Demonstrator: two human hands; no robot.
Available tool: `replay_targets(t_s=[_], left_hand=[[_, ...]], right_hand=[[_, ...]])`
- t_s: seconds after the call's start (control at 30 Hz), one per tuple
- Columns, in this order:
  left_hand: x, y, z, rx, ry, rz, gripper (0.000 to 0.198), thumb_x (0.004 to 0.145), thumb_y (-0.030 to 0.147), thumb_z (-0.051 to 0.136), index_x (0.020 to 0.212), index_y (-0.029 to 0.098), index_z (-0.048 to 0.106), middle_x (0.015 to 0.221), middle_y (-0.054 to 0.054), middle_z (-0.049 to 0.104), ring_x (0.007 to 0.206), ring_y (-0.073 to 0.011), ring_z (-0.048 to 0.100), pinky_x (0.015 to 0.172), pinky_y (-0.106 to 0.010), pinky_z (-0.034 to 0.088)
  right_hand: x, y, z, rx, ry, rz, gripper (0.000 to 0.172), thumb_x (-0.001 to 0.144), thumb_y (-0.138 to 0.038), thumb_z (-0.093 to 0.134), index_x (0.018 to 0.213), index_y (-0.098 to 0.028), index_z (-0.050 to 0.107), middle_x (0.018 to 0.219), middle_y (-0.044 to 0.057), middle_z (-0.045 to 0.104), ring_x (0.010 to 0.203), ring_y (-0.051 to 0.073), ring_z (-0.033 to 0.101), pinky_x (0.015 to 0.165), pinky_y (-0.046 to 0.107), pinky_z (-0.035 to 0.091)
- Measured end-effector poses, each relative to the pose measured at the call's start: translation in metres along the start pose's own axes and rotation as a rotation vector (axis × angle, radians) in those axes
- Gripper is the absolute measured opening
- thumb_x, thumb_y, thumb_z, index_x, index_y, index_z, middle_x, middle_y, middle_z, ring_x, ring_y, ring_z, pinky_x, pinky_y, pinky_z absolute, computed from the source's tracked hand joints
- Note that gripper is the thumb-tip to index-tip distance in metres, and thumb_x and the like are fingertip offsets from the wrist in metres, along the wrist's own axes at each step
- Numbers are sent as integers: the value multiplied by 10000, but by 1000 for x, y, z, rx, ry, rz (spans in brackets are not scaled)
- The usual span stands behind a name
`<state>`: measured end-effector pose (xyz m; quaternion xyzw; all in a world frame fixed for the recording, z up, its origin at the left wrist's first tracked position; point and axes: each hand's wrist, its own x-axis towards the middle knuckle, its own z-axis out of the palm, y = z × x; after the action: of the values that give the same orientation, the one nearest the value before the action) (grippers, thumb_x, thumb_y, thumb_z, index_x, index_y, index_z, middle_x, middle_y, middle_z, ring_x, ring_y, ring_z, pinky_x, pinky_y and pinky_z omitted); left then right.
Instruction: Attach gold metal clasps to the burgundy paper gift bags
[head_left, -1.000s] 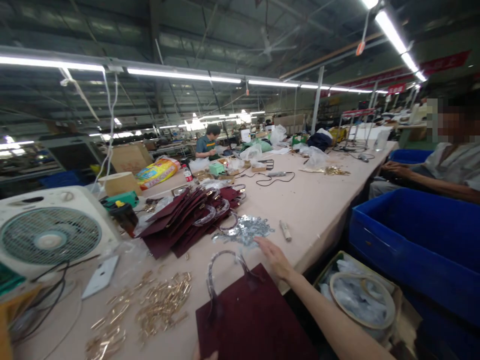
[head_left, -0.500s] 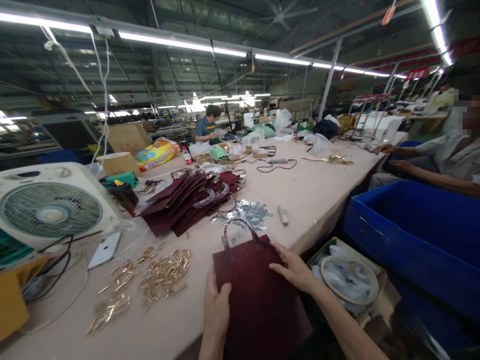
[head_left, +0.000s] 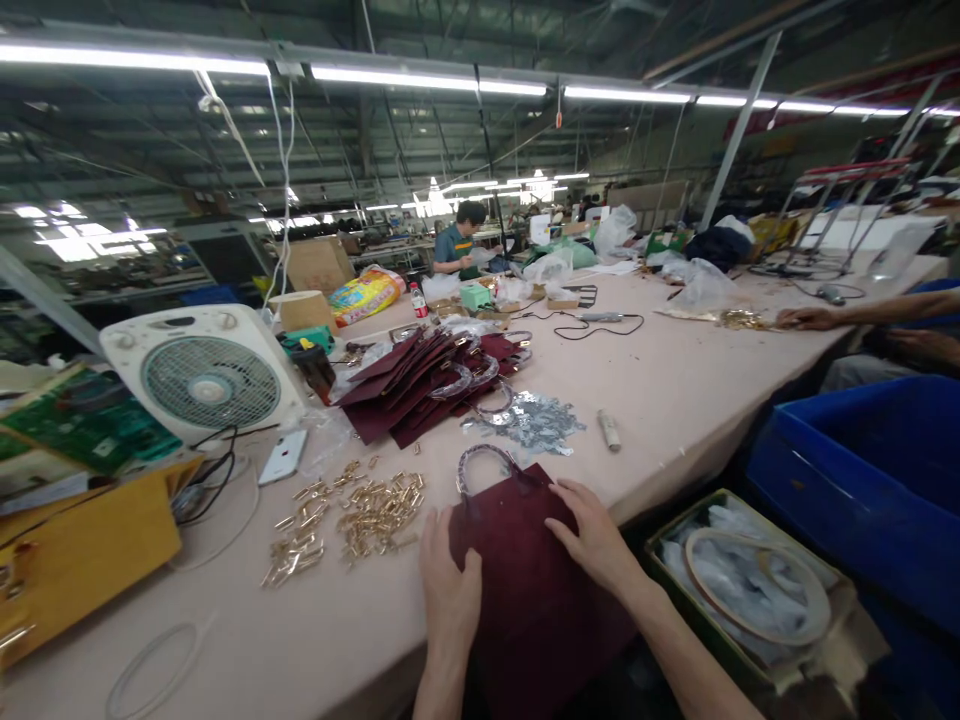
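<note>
A burgundy handbag panel (head_left: 525, 570) lies at the table's front edge, its lower part hanging towards me. Its curved handle (head_left: 484, 452), wrapped in clear plastic, points away. My left hand (head_left: 452, 580) grips the left edge, thumb over the front face. On the upper right edge my right hand (head_left: 596, 535) holds the panel, thumb on top and fingers along the rim. Beyond it are a heap of flat silver metal pieces (head_left: 536, 422) and a stack of similar burgundy panels (head_left: 397, 385). Gold-coloured metal fittings (head_left: 382, 510) lie in piles to the left.
At left stand a white fan (head_left: 206, 385), a phone (head_left: 283, 457) and a yellow box (head_left: 97, 540). A small pale tube (head_left: 609, 430) lies right of the silver pieces. Right of the table are a blue bin (head_left: 855, 450) and a box of plastic (head_left: 739, 575). A co-worker's hand (head_left: 806, 318) reaches in at right.
The view has turned left, so the table's things appear further right. Both hands still hold the panel. The co-worker's arm at right has stretched out towards the gold-coloured pieces.
</note>
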<state>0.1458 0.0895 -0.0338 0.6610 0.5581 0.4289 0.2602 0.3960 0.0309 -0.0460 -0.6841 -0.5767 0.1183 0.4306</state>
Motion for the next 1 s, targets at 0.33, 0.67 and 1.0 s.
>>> replay_targets(t_s=[0.33, 0.67, 1.0], left_hand=[[-6, -15, -8, 81, 71, 103, 450, 884, 213, 548, 1327, 206, 628, 1481, -132, 575, 1406, -313, 501, 1221, -566, 374], [-5, 4, 8, 108, -198, 63, 483, 901, 196, 545, 1369, 118, 639, 1585, -169, 486, 1519, -324, 360, 1262, -513, 316], [10, -15, -44, 77, 302, 66, 380, 911, 166, 539, 1282, 177, 623, 1347, -148, 606, 1317, -276, 539, 1169, -490, 429]], right_hand=[[-11, 15, -10, -1, -42, 17, 475, 954, -418, 610, 1403, -265, 596, 1508, 104, 533, 1402, 301, 512, 1209, 503, 407], [-10, 11, 11, -160, -45, -164, 461, 927, -510, 661, 1328, -284, 650, 1442, 97, 600, 1347, 338, 549, 1181, 566, 417], [-4, 19, 4, -61, 39, -133, 551, 924, -646, 590, 1318, -264, 635, 1422, 108, 619, 1311, 356, 585, 1206, 565, 389]])
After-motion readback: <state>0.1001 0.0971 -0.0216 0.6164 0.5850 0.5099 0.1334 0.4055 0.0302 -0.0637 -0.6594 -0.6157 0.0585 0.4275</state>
